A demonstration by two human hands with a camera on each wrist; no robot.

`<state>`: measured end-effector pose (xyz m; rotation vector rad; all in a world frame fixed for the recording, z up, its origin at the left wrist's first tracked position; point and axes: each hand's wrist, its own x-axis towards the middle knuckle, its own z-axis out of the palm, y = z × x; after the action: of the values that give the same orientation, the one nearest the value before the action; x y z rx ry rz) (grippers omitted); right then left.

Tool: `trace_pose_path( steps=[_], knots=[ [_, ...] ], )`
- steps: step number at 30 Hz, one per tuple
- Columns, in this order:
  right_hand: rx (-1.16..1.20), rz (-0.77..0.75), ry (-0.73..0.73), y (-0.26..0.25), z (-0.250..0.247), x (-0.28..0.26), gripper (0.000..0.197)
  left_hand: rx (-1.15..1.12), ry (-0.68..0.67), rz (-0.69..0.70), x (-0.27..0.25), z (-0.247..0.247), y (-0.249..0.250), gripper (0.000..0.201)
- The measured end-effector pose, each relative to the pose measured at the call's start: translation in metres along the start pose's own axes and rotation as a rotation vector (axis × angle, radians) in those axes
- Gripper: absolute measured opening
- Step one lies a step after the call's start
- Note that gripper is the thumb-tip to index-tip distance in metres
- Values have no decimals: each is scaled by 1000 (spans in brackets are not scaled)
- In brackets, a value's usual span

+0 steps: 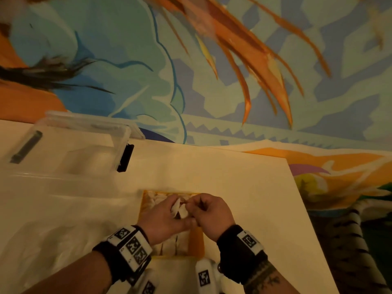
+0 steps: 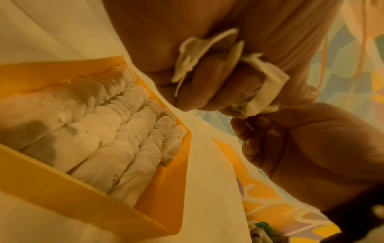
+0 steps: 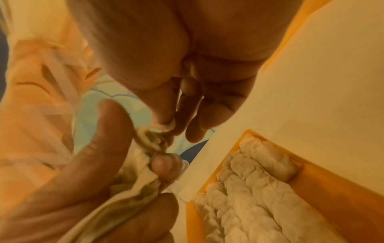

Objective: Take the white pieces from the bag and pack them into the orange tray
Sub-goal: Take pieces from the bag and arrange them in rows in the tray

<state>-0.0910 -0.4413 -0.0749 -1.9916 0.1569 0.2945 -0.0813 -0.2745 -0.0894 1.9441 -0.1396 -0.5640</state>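
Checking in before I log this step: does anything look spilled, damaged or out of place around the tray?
Nothing spilled. The orange tray holds tidy rows of white pieces. The piece held above it between the left hand and right hand looks crumpled, with darkish patches. Whether that is damage, I cannot tell.

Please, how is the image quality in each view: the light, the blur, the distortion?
Head view: dim warm light, soft blur on the clear box, wide-angle bend at the edges. Left wrist view: strong orange cast, left hand close and blurred, orange tray sharper. Right wrist view: same cast, right hand smeared, white pieces soft.
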Motion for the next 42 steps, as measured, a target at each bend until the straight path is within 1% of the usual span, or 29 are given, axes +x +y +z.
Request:
trace_pose_path(
  steps=[3,4,6,7,8,12,13,16,19,21,24,28,31,32,34,35,39,41,42],
  knots=[
    [72,3,42,-1,-10,-5,11,-88,40,12,-5,4,3,70],
    [108,2,60,-1,-13,-6,12,-109,62,9,-5,4,2,66],
    [154,-5,79,-1,-17,-7,12,-147,73,-6,-5,6,2,42],
    [152,-12,77,-1,-19,-7,12,-159,69,-1,-5,6,2,29],
    [135,-20,71,-1,-20,-8,11,-163,70,7,-5,7,3,20],
    [43,-55,81,-2,-23,-8,13,-180,99,-33,-8,7,1,6],
    [34,-62,90,-3,-23,-8,14,-165,93,-46,-8,6,0,5],
    [21,-76,116,-7,-22,-6,13,-150,91,-29,-6,5,-4,8],
    [95,-78,116,-10,-18,-5,7,-177,147,1,-2,6,-5,9],
    [88,-51,89,-9,-15,-4,15,-195,185,2,2,6,-8,16],
    [69,-23,43,-10,-16,-5,7,-163,187,17,5,8,-13,31],
    [18,-43,39,-3,-12,-5,3,-122,215,-10,6,7,-22,18],
    [-27,-43,4,2,-5,-4,4,-89,209,-5,7,6,-27,23],
    [-43,-39,5,4,-4,-2,6,-69,212,-13,7,5,-28,21],
    [-66,-25,30,7,-8,3,13,-35,233,-51,5,2,-27,12],
    [-85,-16,47,8,-12,4,13,0,251,-74,5,-2,-27,13],
    [-309,37,108,21,-28,20,6,230,325,-204,6,-27,-44,25],
    [-392,86,99,27,-32,28,5,335,329,-279,8,-38,-54,30],
    [-423,108,80,30,-32,32,4,370,325,-313,8,-43,-60,36]
  ],
)
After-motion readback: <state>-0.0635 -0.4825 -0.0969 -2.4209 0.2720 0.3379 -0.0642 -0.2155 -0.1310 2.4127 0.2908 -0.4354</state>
